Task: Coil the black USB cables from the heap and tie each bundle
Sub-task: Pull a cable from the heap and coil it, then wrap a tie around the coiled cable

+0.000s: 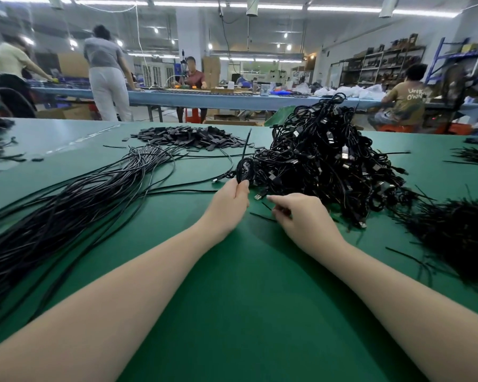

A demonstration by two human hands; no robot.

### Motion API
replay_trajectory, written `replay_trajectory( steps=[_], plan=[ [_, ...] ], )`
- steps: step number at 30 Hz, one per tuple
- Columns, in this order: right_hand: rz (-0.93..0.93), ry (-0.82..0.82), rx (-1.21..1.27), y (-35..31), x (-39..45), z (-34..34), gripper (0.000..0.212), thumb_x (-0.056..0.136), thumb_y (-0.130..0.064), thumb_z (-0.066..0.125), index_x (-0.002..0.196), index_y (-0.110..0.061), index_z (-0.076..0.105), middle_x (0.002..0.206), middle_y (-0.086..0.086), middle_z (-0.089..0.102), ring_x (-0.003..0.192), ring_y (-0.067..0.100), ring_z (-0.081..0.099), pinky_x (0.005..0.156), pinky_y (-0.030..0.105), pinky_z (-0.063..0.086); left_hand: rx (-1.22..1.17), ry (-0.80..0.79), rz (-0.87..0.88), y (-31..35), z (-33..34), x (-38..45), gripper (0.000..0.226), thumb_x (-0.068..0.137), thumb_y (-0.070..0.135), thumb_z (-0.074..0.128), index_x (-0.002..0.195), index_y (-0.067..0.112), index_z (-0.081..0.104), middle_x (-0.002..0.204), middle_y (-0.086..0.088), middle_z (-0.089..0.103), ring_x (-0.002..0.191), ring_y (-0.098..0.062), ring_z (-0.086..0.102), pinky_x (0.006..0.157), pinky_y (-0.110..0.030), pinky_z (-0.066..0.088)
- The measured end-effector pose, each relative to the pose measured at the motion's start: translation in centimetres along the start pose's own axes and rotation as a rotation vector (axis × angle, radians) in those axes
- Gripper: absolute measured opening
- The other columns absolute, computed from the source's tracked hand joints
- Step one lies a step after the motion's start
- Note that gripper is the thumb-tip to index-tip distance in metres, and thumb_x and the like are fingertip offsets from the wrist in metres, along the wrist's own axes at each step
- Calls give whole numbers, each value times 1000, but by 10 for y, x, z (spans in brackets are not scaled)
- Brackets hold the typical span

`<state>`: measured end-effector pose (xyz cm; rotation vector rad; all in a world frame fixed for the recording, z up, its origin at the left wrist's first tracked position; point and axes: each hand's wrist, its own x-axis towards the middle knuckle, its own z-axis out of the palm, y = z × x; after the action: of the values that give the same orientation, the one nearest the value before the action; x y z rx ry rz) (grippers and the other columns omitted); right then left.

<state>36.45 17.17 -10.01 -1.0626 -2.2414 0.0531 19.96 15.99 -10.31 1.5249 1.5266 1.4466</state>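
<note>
Left hand point(233, 195) gripped a coiled black USB cable bundle point(244, 168) at mid-table, fingers and thumb curled round its lower loop; the bundle stood upright, touching the left foot of the tied-bundle heap point(331, 161). A thin black tie point(246, 144) stuck up from the bundle's top. Right hand point(301, 213) sat just right of the left, knuckles up, fingers curled and pinching another thin black tie point(262, 217) lying on the green table point(246, 285). The heap rose toward the table's far edge, right of centre. Loose uncoiled cables point(75, 205) fanned along the left side, reaching the left edge. Pile of small black flat pieces point(188, 137) sat near the far edge, left of the heap. Bunch of spare ties point(458, 238) lay at the right edge. Other workers at a far bench point(204, 97), blurred.
</note>
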Motion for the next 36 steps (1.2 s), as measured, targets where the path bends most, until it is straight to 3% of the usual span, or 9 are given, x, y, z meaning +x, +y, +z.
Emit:
replay_trajectory(
  steps=[6,10,14,21,24,27,29,32,36],
  plan=[
    [108,305,376,-6,1,-10,16,83,-11,68,86,-27,69,78,-21,66,74,-5,62,70,7,47,227,-126,52,1,0,-7,31,103,35,35,83,12,42,73,-2,49,64,-22,43,69,-39,39],
    [18,309,384,-14,-2,-9,17,81,-11,70,82,-28,67,77,-21,66,74,-3,64,69,10,48,613,-138,149,5,4,-13,33,102,38,36,75,20,31,72,1,44,73,-31,45,62,-39,31],
    [-60,293,326,-18,-3,-6,12,81,-11,71,83,-23,69,76,-19,65,75,-3,63,68,6,44,697,-160,207,5,2,-16,26,102,34,32,86,14,34,72,0,42,73,-33,49,63,-40,35],
    [-189,246,11,-21,-2,-20,5,85,-21,67,86,-16,69,80,-8,67,74,13,64,71,32,46,965,-105,297,7,9,-22,18,101,27,32,110,15,42,90,-8,65,76,-35,61,56,-33,32],
    [-204,34,-182,-22,13,-43,7,84,-29,63,82,-24,66,82,-11,60,80,13,57,76,33,39,1238,-52,445,9,12,-24,22,102,29,29,114,19,45,91,-3,67,78,-32,65,52,-30,25],
    [-35,-288,-211,-16,28,-72,13,83,-39,63,71,-36,60,71,-18,58,73,4,54,77,30,41,1385,-98,692,16,12,-24,28,103,31,23,112,18,47,97,-2,65,83,-28,64,62,-32,24],
    [114,-449,25,-3,30,-87,13,82,-36,69,70,-32,66,65,-18,62,64,1,54,66,20,42,1289,-176,860,21,11,-24,24,103,31,30,107,17,49,94,-2,64,85,-27,63,67,-33,27],
    [364,-623,608,13,20,-95,9,77,-23,73,72,-19,66,70,-4,62,63,8,54,58,21,41,953,-286,926,29,6,-26,17,100,28,40,86,19,41,79,0,55,77,-28,57,68,-33,30],
    [587,-557,1291,14,11,-73,10,70,-19,64,77,-21,58,71,-2,58,63,12,60,56,23,47,342,-281,564,34,18,-32,21,99,32,37,82,21,41,69,12,47,66,-8,47,62,-30,34]
  ],
)
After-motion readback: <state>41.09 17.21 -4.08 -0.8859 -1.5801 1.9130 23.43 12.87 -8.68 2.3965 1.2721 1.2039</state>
